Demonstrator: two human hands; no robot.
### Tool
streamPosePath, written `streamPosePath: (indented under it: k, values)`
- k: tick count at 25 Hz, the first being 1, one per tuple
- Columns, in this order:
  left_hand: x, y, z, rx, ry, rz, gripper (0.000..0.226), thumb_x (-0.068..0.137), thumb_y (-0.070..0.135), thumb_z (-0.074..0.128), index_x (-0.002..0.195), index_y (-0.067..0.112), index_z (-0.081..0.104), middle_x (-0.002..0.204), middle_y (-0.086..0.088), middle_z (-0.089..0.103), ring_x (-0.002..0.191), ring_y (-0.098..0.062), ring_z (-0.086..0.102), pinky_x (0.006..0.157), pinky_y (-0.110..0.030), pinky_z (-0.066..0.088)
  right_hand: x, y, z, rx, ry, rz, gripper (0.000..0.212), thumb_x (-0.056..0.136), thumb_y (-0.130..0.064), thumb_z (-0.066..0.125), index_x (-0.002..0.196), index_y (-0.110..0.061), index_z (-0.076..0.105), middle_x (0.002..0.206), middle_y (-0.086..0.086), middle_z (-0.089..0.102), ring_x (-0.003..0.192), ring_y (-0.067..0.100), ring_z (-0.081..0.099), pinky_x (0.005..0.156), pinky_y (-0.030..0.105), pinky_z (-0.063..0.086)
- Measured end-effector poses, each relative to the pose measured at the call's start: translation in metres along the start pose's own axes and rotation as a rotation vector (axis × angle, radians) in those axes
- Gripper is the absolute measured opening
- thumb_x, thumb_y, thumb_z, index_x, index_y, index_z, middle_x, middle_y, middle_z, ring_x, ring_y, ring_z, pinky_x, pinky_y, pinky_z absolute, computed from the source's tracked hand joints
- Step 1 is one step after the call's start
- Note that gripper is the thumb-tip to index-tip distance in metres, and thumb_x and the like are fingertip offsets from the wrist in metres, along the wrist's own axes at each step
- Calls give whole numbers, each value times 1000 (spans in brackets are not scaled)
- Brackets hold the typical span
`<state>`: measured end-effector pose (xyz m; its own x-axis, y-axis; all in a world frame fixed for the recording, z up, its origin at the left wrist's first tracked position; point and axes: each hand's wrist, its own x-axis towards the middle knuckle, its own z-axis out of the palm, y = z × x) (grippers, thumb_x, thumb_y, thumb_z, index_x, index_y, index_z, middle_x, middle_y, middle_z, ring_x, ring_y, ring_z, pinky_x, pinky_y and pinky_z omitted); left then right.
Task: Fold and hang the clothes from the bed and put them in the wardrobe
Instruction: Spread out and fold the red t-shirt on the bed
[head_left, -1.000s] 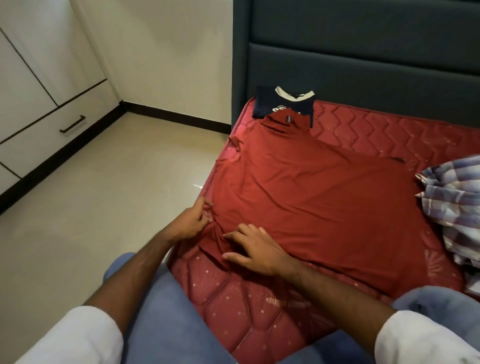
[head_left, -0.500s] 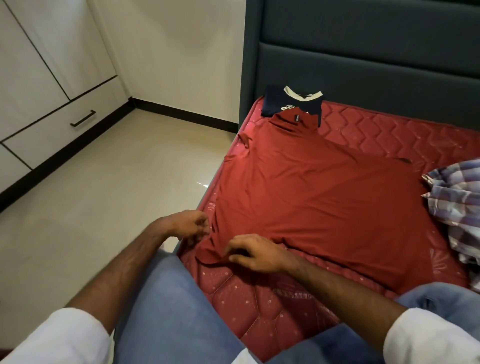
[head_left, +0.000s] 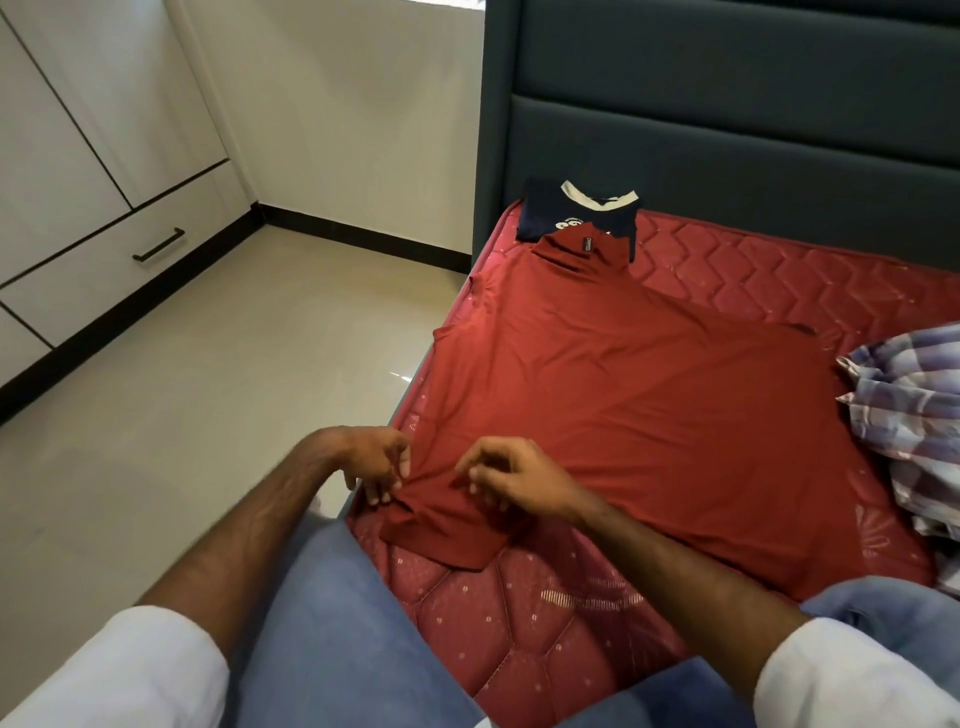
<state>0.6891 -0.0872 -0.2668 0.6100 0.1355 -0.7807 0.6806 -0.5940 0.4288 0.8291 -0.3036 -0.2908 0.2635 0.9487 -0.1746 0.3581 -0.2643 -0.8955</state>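
By the mattress edge, the left hand (head_left: 376, 462) now pinches the near corner of the dark red jersey T-shirt (head_left: 623, 395), which lies spread on the red quilted mattress (head_left: 519, 613). The right hand (head_left: 511, 475), flat a second ago, has lifted and curled, pinching the bunched fabric. A sleeve fold looks imminent.

Soft, even indoor light; small glare on floor tiles (head_left: 400, 375); wide-angle edge bending.

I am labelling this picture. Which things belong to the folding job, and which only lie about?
Job: red t-shirt, pinched by left hand and right hand; navy t-shirt; checked shirt; wardrobe.
About: mattress; headboard.
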Motion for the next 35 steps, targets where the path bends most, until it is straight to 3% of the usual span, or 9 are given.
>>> streamPosePath:
  k: [2, 6, 8, 13, 20, 23, 26, 30, 35]
  values:
    - [-1, 3, -6, 99, 66, -35, 14, 95, 6, 47, 104, 15, 52, 86, -5, 76, 68, -18, 72, 58, -25, 47, 13, 3, -19, -50, 131, 14, 24, 97, -3, 58, 100, -24, 70, 80, -2, 74, 62, 7, 62, 57, 25, 52]
    - [26, 4, -13, 162, 683, 113, 20, 97, 28, 53, 113, 16, 55, 112, -4, 68, 99, -28, 67, 77, -35, 51, 36, 17, -42, -282, 190, -4, 23, 88, -4, 63, 98, -20, 75, 93, -4, 72, 78, 4, 63, 75, 21, 49]
    - [49, 11, -23, 46, 842, 177, 28, 94, 34, 60, 118, 20, 52, 117, -2, 60, 105, -25, 62, 87, -42, 51, 52, 27, -57, -379, 200, -9, 23, 85, -3, 63, 98, -19, 76, 95, -5, 64, 83, 7, 59, 80, 19, 43]
    - [111, 43, -74, -377, 832, 159, 58, 91, 38, 69, 137, 13, 45, 125, -11, 58, 112, -28, 60, 96, -44, 50, 105, 42, -111, -498, 227, 14, 28, 82, -1, 63, 105, -14, 72, 99, 1, 58, 90, 10, 53, 84, 16, 38]
    - [135, 19, -86, -637, 954, 102, 12, 84, 12, 63, 93, 19, 60, 77, -2, 63, 77, -25, 61, 66, -35, 44, 233, 41, -175, -494, 328, 141, 67, 85, -7, 62, 149, -18, 44, 131, 14, 58, 117, 30, 59, 106, 38, 46]
    - [135, 3, -88, -517, 1092, 38, 14, 88, 12, 59, 97, 21, 54, 84, 2, 61, 79, -21, 60, 64, -35, 41, 279, 36, -176, -572, 293, 205, 71, 87, -16, 61, 153, -25, 37, 145, 14, 46, 132, 33, 46, 114, 43, 38]
    - [150, 22, -111, -278, 1266, 348, 13, 89, 16, 54, 100, 24, 56, 96, 8, 57, 84, -18, 59, 72, -36, 45, 297, 43, -183, -451, 311, 163, 63, 88, -12, 59, 148, -23, 46, 143, 9, 46, 134, 28, 46, 115, 44, 38]
    - [205, 99, -141, 67, 1038, 607, 27, 86, 29, 48, 109, 21, 60, 111, 4, 61, 103, -19, 60, 88, -39, 48, 286, 79, -251, -614, 466, 224, 52, 89, -16, 58, 139, -27, 55, 146, 2, 45, 136, 26, 41, 115, 47, 35]
    - [291, 170, -172, 470, 977, 435, 45, 95, 32, 47, 138, 20, 51, 154, -3, 44, 146, -23, 36, 121, -53, 22, 267, 121, -351, -691, 662, 393, 60, 88, -22, 60, 146, -25, 45, 151, 4, 36, 139, 31, 35, 114, 51, 32]
